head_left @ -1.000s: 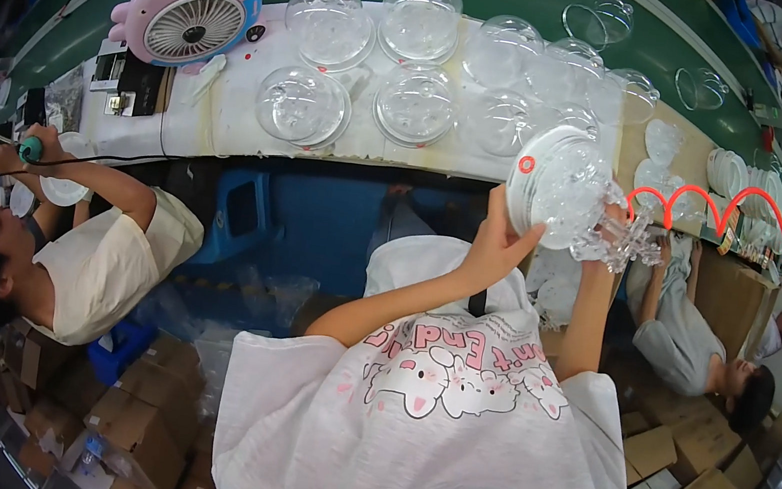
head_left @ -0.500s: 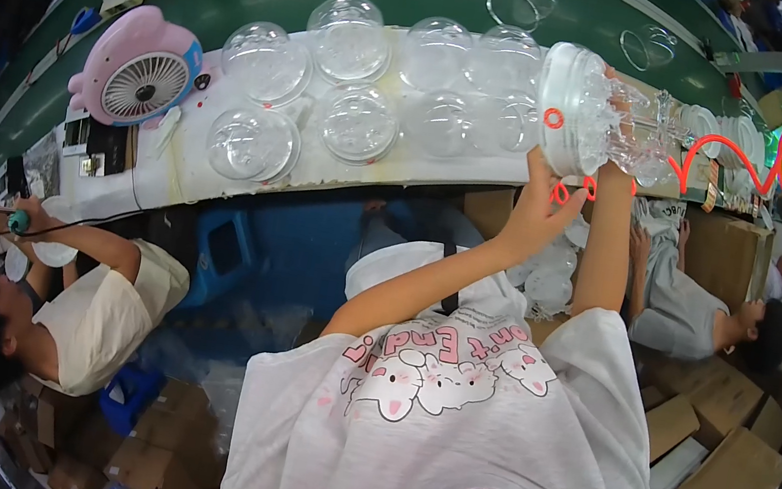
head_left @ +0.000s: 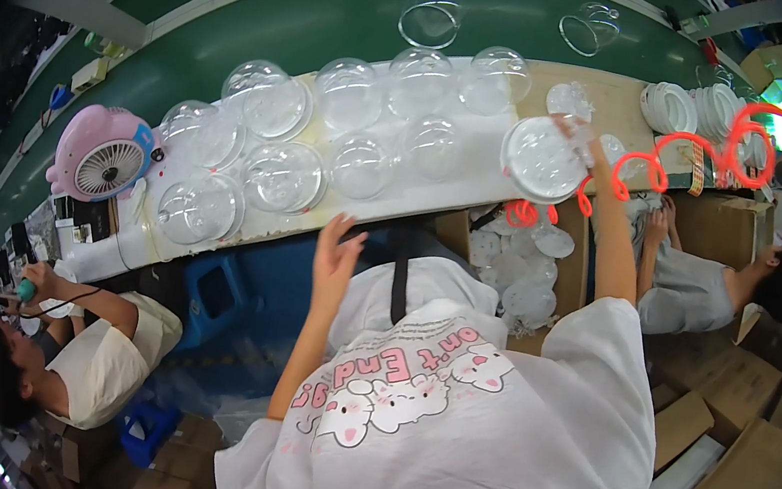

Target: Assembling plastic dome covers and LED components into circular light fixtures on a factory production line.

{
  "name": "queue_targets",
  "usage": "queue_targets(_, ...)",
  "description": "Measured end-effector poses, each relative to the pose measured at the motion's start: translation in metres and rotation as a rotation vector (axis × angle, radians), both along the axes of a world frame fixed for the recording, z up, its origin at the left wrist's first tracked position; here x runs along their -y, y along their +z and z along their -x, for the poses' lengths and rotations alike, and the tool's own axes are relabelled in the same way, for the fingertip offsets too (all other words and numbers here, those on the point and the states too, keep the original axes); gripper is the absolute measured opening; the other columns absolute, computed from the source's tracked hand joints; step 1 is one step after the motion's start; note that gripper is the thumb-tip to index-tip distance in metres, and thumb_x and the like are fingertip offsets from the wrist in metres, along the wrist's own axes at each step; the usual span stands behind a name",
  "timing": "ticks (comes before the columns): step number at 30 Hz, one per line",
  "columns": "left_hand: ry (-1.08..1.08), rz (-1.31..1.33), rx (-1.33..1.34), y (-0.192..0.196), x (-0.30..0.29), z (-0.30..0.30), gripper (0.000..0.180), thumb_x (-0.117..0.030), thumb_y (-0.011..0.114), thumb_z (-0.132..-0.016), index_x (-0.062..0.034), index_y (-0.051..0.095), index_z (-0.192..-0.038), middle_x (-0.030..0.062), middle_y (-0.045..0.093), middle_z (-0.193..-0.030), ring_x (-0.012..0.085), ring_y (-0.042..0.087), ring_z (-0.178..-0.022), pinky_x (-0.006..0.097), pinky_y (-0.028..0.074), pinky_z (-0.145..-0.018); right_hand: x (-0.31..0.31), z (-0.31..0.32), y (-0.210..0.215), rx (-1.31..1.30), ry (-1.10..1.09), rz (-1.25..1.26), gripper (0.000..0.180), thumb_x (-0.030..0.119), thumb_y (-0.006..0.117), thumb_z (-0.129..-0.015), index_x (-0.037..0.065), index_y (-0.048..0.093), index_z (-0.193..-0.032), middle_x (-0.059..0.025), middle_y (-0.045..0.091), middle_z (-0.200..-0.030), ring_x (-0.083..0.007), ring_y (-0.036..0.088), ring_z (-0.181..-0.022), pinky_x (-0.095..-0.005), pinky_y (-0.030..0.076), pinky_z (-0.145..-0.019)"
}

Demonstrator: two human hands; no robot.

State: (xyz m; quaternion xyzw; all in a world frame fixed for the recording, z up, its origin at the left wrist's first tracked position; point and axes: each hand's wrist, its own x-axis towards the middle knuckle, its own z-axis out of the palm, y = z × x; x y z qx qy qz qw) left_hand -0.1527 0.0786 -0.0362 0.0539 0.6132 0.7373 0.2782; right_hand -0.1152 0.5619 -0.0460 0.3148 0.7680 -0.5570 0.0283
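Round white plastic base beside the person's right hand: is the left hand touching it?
Apart. The head view shows white tabletop between the left hand and the round white base.

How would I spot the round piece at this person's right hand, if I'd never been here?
Find the long white work surface beside the green surface. Follow its rows of clear domes right, to the round piece at the person's right hand. It looks opaque white, whereas the domes to its left are see-through.
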Motion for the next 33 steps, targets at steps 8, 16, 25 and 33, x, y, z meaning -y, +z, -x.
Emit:
queue_targets(8,0.257,0.182,0.010,0.028,-0.004,-0.014,0.045,-0.008,0.046,-0.089,-0.0031,0.029,-0.130,0.0175,0.043,-0.125,0.0236,0.055,-0.101,0.029,0.045,-0.082,-0.002,0.042,-0.084,-0.065,0.471,-0.142,0.026,0.026,0.056,-0.084,0.005,0.063,-0.098,-0.0063,0.064,-0.095,-0.0153,0.057,-0.090,-0.0271,0.043,-0.081)
queue_targets(16,0.386,0.245,0.034,0.029,-0.032,-0.043,0.044,-0.011,0.047,-0.089,-0.0051,0.030,-0.130,0.0178,0.044,-0.125,0.0250,0.055,-0.101,0.031,0.045,-0.083,0.011,0.066,-0.106,-0.051,0.708,-0.103,0.028,0.034,0.056,-0.083,0.011,0.064,-0.097,-0.0067,0.064,-0.094,-0.0203,0.059,-0.089,-0.0308,0.043,-0.081)
queue_targets(25,0.365,0.289,0.019,0.030,-0.055,-0.046,0.041,-0.010,0.048,-0.089,-0.0030,0.034,-0.127,0.0167,0.044,-0.124,0.0246,0.055,-0.101,0.031,0.046,-0.083,0.005,0.072,-0.109,-0.158,0.825,-0.153,0.025,0.028,0.052,-0.085,0.011,0.063,-0.100,-0.0080,0.062,-0.099,-0.0227,0.057,-0.093,-0.0311,0.042,-0.085)
queue_targets(33,0.348,0.255,0.059,0.031,-0.060,-0.041,0.036,-0.013,0.046,-0.090,-0.0015,0.039,-0.123,0.0153,0.045,-0.123,0.0237,0.055,-0.102,0.031,0.045,-0.084,-0.021,0.057,-0.088,-0.027,0.527,0.008,0.032,0.033,0.044,-0.090,0.014,0.060,-0.111,-0.0092,0.060,-0.108,-0.0171,0.054,-0.102,-0.0302,0.039,-0.090)
